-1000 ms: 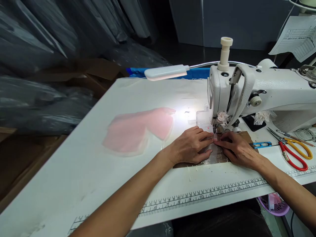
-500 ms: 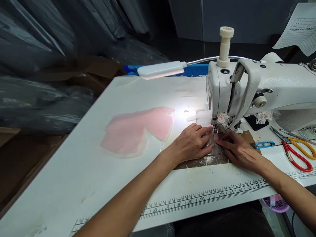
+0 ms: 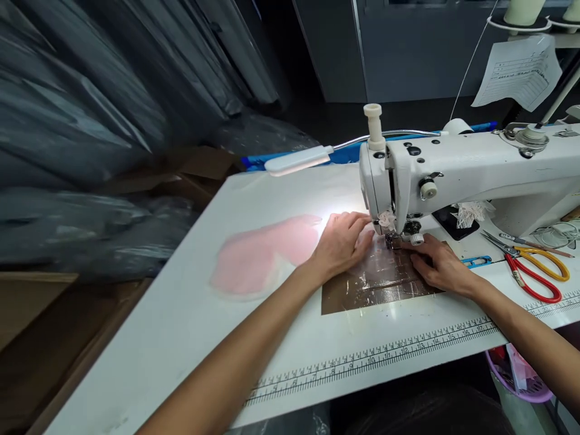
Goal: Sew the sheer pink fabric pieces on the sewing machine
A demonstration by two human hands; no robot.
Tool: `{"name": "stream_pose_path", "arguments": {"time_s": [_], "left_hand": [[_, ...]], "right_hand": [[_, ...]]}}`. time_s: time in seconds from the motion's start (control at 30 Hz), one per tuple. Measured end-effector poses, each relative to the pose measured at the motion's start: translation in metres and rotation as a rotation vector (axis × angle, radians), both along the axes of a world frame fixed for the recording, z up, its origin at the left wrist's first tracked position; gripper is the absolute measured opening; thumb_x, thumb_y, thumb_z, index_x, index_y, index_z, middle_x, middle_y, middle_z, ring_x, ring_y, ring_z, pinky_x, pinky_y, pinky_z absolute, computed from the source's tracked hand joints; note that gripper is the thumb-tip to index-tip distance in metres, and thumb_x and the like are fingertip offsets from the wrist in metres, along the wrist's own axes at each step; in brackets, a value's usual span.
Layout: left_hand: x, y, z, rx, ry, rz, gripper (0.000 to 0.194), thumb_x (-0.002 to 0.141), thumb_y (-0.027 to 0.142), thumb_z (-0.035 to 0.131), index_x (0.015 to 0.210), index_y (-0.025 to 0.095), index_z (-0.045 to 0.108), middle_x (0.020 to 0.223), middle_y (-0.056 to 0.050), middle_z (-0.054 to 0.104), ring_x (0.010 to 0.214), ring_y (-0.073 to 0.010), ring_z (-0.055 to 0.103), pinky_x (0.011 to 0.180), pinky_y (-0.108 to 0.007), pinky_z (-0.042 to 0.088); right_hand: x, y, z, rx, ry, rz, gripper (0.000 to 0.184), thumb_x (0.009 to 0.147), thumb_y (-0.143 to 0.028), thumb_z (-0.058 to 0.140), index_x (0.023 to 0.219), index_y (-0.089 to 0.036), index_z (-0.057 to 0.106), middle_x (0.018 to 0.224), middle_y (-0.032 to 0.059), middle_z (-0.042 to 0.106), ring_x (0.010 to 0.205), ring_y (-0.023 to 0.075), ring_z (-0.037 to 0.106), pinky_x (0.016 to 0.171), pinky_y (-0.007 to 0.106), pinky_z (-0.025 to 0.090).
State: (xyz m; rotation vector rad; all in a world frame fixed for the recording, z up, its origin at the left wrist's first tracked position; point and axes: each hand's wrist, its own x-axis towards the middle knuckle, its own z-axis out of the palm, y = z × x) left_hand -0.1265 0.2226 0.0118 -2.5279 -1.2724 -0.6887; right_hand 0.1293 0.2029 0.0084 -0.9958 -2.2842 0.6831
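Pink fabric point(image 3: 247, 260) lies left of the left hand point(image 3: 341, 244). Bent fingers of it and the right hand point(image 3: 439, 263) flank the presser foot point(image 3: 391, 241); their grip is unclear.

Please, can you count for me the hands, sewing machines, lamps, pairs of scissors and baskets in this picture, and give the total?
Hands, left and right: 2
Sewing machine: 1
White lamp: 1
Pair of scissors: 1
Purple basket: 1
Total: 6

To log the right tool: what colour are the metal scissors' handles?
The scissors have one red handle, one yellow-orange handle; best in the head view.
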Motion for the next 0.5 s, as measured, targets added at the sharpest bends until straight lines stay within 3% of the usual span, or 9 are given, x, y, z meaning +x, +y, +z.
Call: {"name": "stream_pose_path", "arguments": {"time_s": [0.1, 0.2, 0.33, 0.5], "left_hand": [[-0.011, 0.018, 0.002, -0.168, 0.110, -0.011, 0.035, 0.101, 0.026, 0.031, 0.107, 0.018, 0.065, 0.103, -0.011, 0.068, 0.091, -0.0243, 0.063, 0.074, -0.037, 0.047], [-0.017, 0.019, 0.002, -0.179, 0.112, -0.041, 0.035, 0.101, 0.026, 0.032, 0.114, 0.017, 0.063, 0.110, -0.012, 0.067, 0.096, -0.0248, 0.064, 0.078, -0.037, 0.049], [-0.010, -0.007, 0.003, -0.087, -0.010, -0.086, 0.030, 0.102, 0.027, 0.037, 0.111, 0.015, 0.063, 0.110, -0.013, 0.069, 0.094, -0.0237, 0.065, 0.077, -0.039, 0.052], [0.006, -0.043, 0.002, -0.190, -0.149, -0.341, 0.018, 0.098, 0.025, 0.051, 0.106, 0.016, 0.065, 0.098, -0.008, 0.072, 0.086, -0.0186, 0.066, 0.073, -0.034, 0.056]], "right_hand": [[0.001, 0.004, 0.000, -0.036, -0.018, -0.062, 0.037, 0.089, -0.018, 0.045, 0.116, -0.014, 0.071, 0.093, 0.0089, 0.063, 0.081, 0.0169, 0.059, 0.080, 0.035, 0.052], [0.001, 0.003, -0.001, -0.041, -0.024, -0.070, 0.036, 0.089, -0.018, 0.046, 0.113, -0.014, 0.072, 0.091, 0.0084, 0.063, 0.079, 0.0161, 0.059, 0.078, 0.033, 0.051], [0.000, 0.001, -0.002, -0.015, 0.007, -0.051, 0.033, 0.089, -0.017, 0.047, 0.108, -0.015, 0.073, 0.093, 0.0079, 0.063, 0.077, 0.0146, 0.059, 0.077, 0.030, 0.050], [-0.002, 0.001, -0.005, 0.005, 0.048, -0.053, 0.031, 0.089, -0.015, 0.047, 0.105, -0.015, 0.074, 0.091, 0.0074, 0.064, 0.075, 0.0137, 0.058, 0.076, 0.029, 0.050]]}}
